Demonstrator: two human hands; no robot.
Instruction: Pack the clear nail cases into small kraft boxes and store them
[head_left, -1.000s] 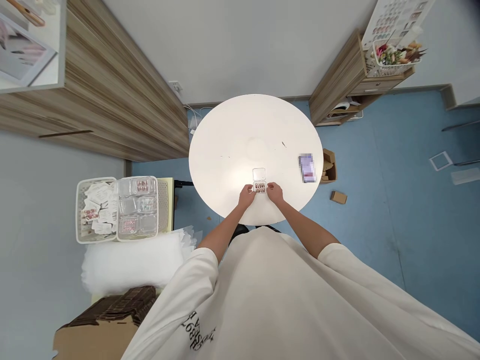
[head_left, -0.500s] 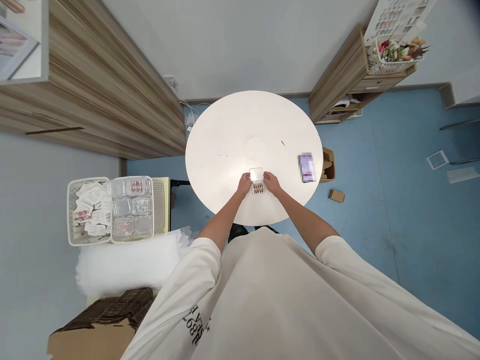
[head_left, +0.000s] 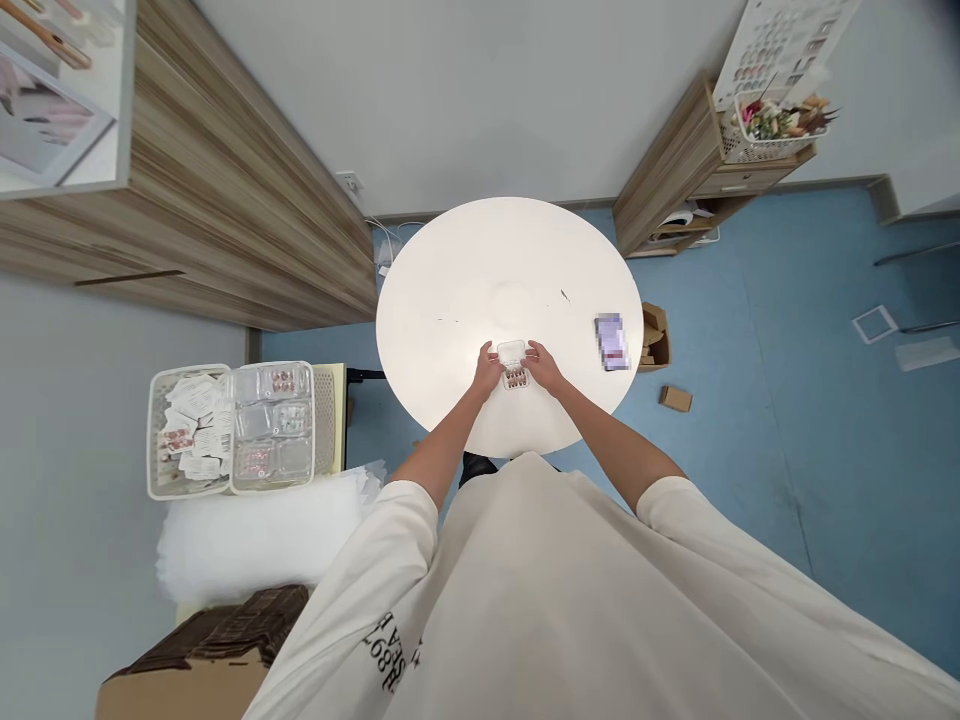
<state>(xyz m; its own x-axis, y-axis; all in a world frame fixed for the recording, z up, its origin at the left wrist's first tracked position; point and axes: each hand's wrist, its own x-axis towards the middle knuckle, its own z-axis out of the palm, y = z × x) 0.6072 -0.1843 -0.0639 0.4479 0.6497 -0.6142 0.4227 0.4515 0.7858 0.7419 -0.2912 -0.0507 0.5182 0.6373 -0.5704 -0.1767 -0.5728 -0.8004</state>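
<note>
A small clear plastic case (head_left: 511,350) lies unfolded near the front of the round white table (head_left: 450,270). Its lid half points away from me, and several dark reddish press-on nails (head_left: 517,378) sit in rows in the near half. My left hand (head_left: 488,371) grips the case's left side, its fingers bent around the edge near the fold. On the opposite side my right hand (head_left: 543,367) holds the right edge, with fingertips reaching inward at the fold. Exactly where the fingertips press is too small to make out.
A purple pixelated item (head_left: 612,342) lies on the table's right. White baskets (head_left: 156,440) with cards and clear cases stand at left, above a white packing roll (head_left: 247,535) and cardboard (head_left: 180,690). Cabinets (head_left: 262,200) flank the table; small boxes (head_left: 676,398) are on the floor.
My fingers have shifted inward from the case's outer edges towards its fold and lid. The case stays in about the same place. The whole view has tilted slightly.
</note>
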